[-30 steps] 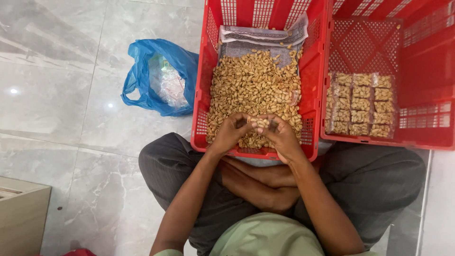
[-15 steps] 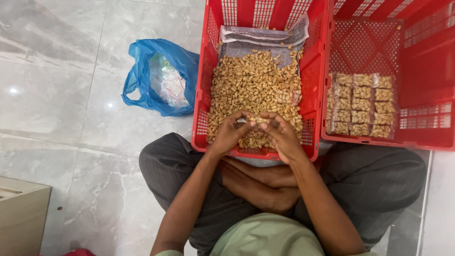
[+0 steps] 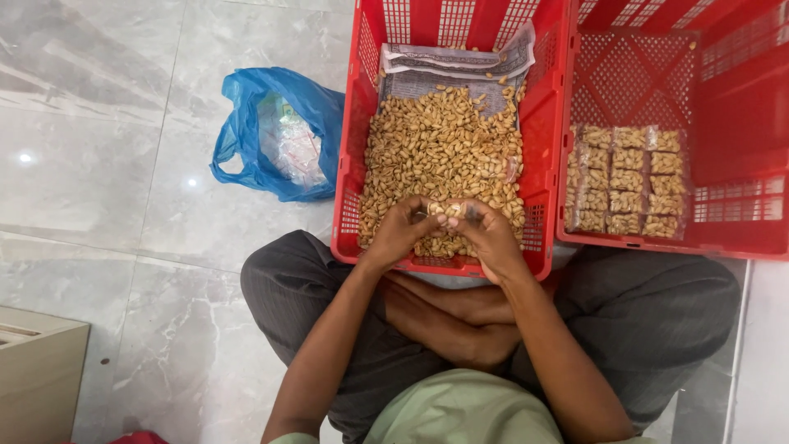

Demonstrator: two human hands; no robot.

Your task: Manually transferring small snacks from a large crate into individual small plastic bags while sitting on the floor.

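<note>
I sit cross-legged on the floor with a red plastic crate in front of my knees. It is lined with newspaper and holds a heap of loose peanuts. My left hand and my right hand meet over the near end of the heap. Together they pinch a small clear packet of peanuts between the fingertips. Whether the packet is sealed is hidden by my fingers.
A second red crate stands to the right, with several rows of small filled peanut packets at its near end. A blue plastic bag with something white inside lies on the marble floor to the left. A beige box corner shows at bottom left.
My hands have drawn closer together over the near end of the heap, and the small packet now shows between the fingertips.
</note>
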